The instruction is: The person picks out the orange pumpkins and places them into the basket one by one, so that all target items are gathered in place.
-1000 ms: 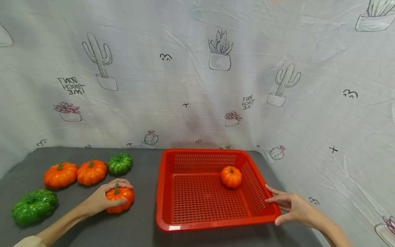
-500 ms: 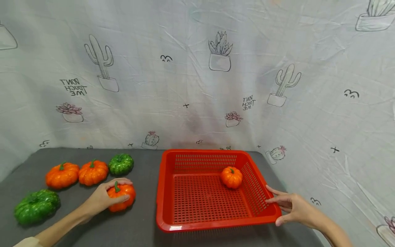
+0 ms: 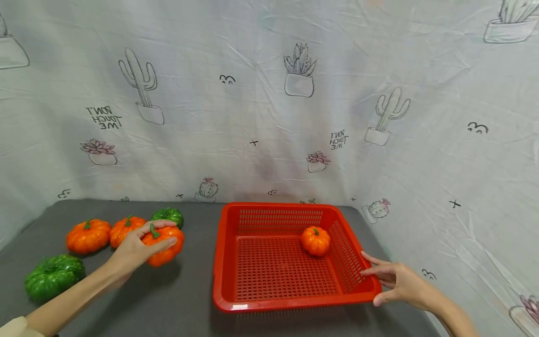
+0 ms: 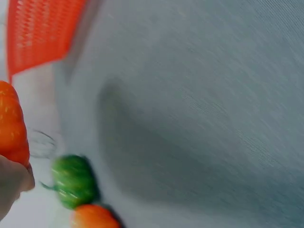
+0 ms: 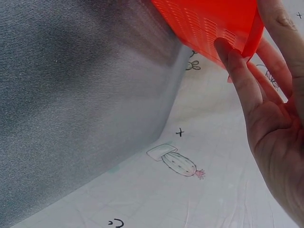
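My left hand (image 3: 136, 245) grips a small orange pumpkin (image 3: 170, 245) with a green stem, fingers over its far side and thumb across the near side. This pumpkin hangs above the grey table; in the left wrist view only part of the pumpkin (image 4: 12, 126) shows at the left edge. At the near right corner of a red slotted plastic basket (image 3: 290, 303), my right hand (image 3: 400, 283) holds the rim. The right wrist view has its fingers (image 5: 244, 78) against the basket's wall (image 5: 209, 28). Another orange pumpkin (image 3: 316, 241) lies inside the basket, toward its right wall.
Left on the grey table (image 3: 195, 281) lie two orange pumpkins, one at the far left (image 3: 88, 237) and one partly behind my left hand (image 3: 122, 229). A green pumpkin (image 3: 170, 216) sits behind the held one, another green pumpkin (image 3: 54, 277) near my left forearm. Patterned cloth (image 3: 252, 117) hangs behind.
My left hand has lifted the orange pumpkin off the table and moved it slightly away from me, now partly covering the pumpkins behind. The right hand and basket stay put.
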